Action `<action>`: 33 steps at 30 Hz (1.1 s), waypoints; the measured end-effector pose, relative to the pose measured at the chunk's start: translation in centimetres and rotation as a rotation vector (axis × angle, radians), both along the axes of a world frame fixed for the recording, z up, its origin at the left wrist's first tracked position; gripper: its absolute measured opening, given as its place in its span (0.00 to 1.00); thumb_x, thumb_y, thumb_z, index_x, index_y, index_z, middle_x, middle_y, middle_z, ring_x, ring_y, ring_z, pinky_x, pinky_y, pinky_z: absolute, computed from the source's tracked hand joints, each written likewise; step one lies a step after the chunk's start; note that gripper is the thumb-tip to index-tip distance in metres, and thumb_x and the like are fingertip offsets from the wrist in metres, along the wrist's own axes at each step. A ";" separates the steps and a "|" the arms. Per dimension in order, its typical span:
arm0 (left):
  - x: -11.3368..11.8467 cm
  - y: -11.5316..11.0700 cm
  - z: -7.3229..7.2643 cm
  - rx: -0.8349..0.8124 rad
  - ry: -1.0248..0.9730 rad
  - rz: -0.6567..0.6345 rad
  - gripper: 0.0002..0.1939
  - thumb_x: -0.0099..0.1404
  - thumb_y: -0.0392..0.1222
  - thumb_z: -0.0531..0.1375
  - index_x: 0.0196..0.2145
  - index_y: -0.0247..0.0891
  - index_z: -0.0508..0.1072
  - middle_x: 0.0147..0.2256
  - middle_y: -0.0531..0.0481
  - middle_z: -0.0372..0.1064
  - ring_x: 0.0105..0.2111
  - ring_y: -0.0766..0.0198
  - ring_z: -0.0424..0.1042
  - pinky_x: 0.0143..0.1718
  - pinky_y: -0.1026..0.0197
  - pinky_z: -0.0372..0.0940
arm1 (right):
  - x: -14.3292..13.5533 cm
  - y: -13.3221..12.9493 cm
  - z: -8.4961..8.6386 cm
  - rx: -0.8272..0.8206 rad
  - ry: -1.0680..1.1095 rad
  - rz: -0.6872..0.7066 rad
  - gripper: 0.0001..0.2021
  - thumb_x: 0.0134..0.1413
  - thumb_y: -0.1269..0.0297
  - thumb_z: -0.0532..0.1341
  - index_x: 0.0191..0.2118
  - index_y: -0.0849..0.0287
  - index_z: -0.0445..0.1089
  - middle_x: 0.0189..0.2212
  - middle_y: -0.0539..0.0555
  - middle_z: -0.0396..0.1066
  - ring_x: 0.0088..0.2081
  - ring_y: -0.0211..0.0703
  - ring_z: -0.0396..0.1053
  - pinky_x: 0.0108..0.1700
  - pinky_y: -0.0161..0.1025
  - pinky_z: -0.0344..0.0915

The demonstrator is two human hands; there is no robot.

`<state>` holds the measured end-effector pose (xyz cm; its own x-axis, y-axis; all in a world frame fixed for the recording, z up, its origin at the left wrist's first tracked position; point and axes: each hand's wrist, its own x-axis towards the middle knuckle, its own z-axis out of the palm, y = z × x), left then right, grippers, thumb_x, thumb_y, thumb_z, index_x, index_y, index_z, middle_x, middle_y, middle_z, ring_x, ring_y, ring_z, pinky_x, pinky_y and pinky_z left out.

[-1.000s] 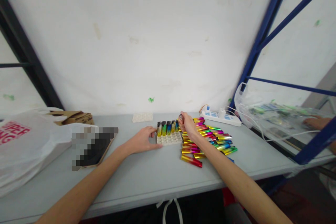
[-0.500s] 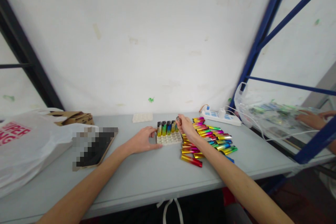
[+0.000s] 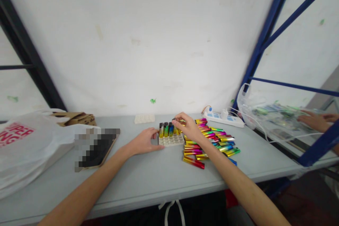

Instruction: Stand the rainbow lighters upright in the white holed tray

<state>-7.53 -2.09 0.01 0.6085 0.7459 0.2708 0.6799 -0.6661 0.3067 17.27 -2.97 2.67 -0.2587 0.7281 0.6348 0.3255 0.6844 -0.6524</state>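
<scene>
A white tray with rows of holes (image 3: 171, 141) lies on the table, with several lighters (image 3: 166, 129) upright in its back row. Their tops are black and their bodies shiny yellow, green and blue. My left hand (image 3: 144, 140) holds the tray's left end, thumb at the front corner and fingers behind. Above the right part of that row, my right hand (image 3: 188, 126) has its thumb and fingers pinched on the top of a lighter; the hand hides most of that lighter's body. Beside the tray on the right lies a loose pile of colourful metallic lighters (image 3: 212, 137).
A second white tray (image 3: 144, 118) lies near the wall. At left are a plastic bag (image 3: 39, 144), cardboard (image 3: 76, 118) and a phone (image 3: 102, 150), partly pixelated. A power strip (image 3: 225, 118) stands behind the pile. Past the blue frame (image 3: 254, 56), another person's hands (image 3: 314, 119) show.
My right hand has shifted a little left along the row of lighters, with its fingers still pinched. My left hand and the tray stay in place.
</scene>
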 end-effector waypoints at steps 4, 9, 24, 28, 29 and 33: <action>0.1 -0.1 0.1 0.001 0.005 0.005 0.25 0.56 0.64 0.64 0.34 0.37 0.69 0.32 0.50 0.67 0.32 0.58 0.67 0.35 0.60 0.59 | 0.4 0.1 -0.1 0.064 -0.239 -0.143 0.13 0.63 0.53 0.62 0.38 0.59 0.72 0.24 0.48 0.69 0.27 0.38 0.66 0.33 0.35 0.60; 0.0 0.0 -0.1 -0.010 0.009 0.010 0.26 0.56 0.65 0.64 0.34 0.37 0.69 0.33 0.49 0.68 0.33 0.57 0.67 0.35 0.59 0.59 | 1.0 0.4 -0.1 0.011 -0.418 -0.175 0.11 0.63 0.56 0.63 0.39 0.59 0.74 0.27 0.52 0.76 0.29 0.41 0.72 0.33 0.34 0.61; -0.5 0.2 0.2 -0.071 0.006 0.011 0.28 0.53 0.66 0.64 0.37 0.37 0.71 0.33 0.49 0.69 0.32 0.58 0.68 0.34 0.60 0.59 | 2.6 1.1 -0.1 0.062 -0.565 -0.442 0.29 0.63 0.40 0.56 0.22 0.59 0.72 0.18 0.51 0.70 0.22 0.39 0.65 0.29 0.36 0.54; -2.1 0.7 0.7 -0.189 0.054 0.024 0.31 0.50 0.67 0.65 0.38 0.37 0.71 0.33 0.50 0.68 0.32 0.58 0.69 0.33 0.61 0.61 | 3.4 2.3 -0.9 0.116 -0.493 -0.418 0.21 0.70 0.53 0.52 0.33 0.61 0.75 0.25 0.53 0.74 0.27 0.40 0.69 0.35 0.36 0.61; -2.6 0.9 0.9 -0.215 0.065 0.025 0.31 0.49 0.67 0.66 0.38 0.37 0.71 0.33 0.51 0.68 0.32 0.58 0.69 0.33 0.61 0.61 | 3.5 2.8 -1.2 0.128 -0.499 -0.379 0.17 0.69 0.56 0.54 0.38 0.61 0.76 0.30 0.55 0.76 0.32 0.42 0.72 0.40 0.37 0.64; -4.4 1.2 2.0 -0.300 0.121 0.052 0.32 0.46 0.65 0.67 0.39 0.38 0.70 0.34 0.51 0.68 0.34 0.58 0.69 0.34 0.61 0.63 | 3.0 4.3 -2.9 0.160 -0.638 -0.197 0.17 0.66 0.60 0.59 0.55 0.65 0.71 0.52 0.65 0.73 0.56 0.51 0.68 0.60 0.45 0.61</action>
